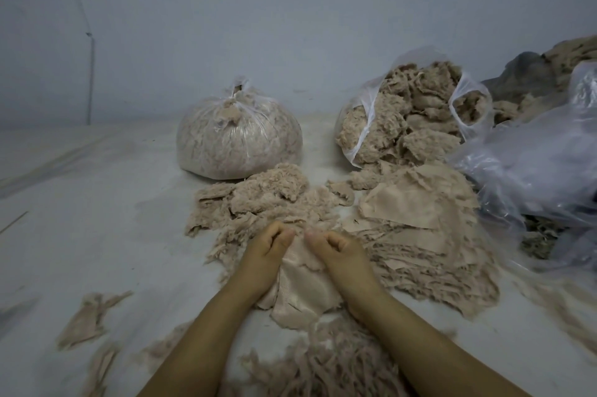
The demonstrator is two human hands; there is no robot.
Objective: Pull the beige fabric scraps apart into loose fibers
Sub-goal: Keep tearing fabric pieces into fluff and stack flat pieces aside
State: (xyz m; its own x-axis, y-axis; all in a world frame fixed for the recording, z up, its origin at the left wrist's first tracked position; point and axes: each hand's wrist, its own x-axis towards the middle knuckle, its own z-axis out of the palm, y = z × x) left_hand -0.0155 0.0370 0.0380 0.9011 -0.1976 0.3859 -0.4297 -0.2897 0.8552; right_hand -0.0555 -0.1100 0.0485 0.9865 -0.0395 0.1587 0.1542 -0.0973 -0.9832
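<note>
At the near middle of the pale worktop (97, 202), both hands meet over one beige fabric scrap (303, 293); the left hand (269, 246) pinches its far frayed edge with curled fingers, and the right hand (336, 248) grips the same edge just beside it — the two thumbs near each other; the scrap lies bunched between the forearms. Beyond the hands sits a pile of loose fibers (268, 196); to its right, a stack of flat fabric scraps (420, 218) spreads over the worktop. Further back stand a tied clear bag (239, 141) full of fibers and an open bag (403, 118) spilling ragged scraps; crumpled plastic sheeting (529, 164) lies at the right edge — more shredded strips (326, 361) lie nearest the camera.
</note>
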